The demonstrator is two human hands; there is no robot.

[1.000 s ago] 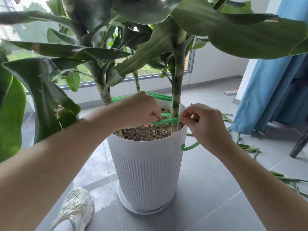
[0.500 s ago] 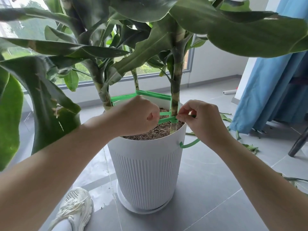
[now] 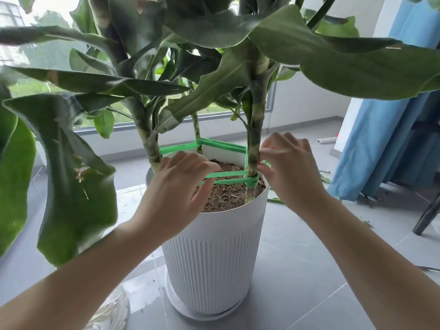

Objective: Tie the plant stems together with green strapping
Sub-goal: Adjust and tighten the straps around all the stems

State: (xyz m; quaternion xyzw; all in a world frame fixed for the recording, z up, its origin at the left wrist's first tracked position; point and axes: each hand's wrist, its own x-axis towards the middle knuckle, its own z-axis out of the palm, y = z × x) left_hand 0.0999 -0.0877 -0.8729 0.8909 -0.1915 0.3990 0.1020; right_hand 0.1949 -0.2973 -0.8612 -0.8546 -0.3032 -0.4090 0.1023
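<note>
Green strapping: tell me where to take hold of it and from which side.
Pinch the green strapping on its two flat strands spanning the soil, just left of the wrap on the right stem. It is likely best to come in from the near side, low over the pot rim. The strands run level and free there, while leaves crowd above.

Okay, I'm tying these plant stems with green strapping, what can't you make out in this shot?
Head view only.
1. Any knot behind the right stem: the right hand pinches the green strapping there and covers it, blurred.
2. Whether the left hand pinches or just touches the strapping: the hand itself hides the contact.
3. White shoe: blurred, cut by the bottom edge.
</note>
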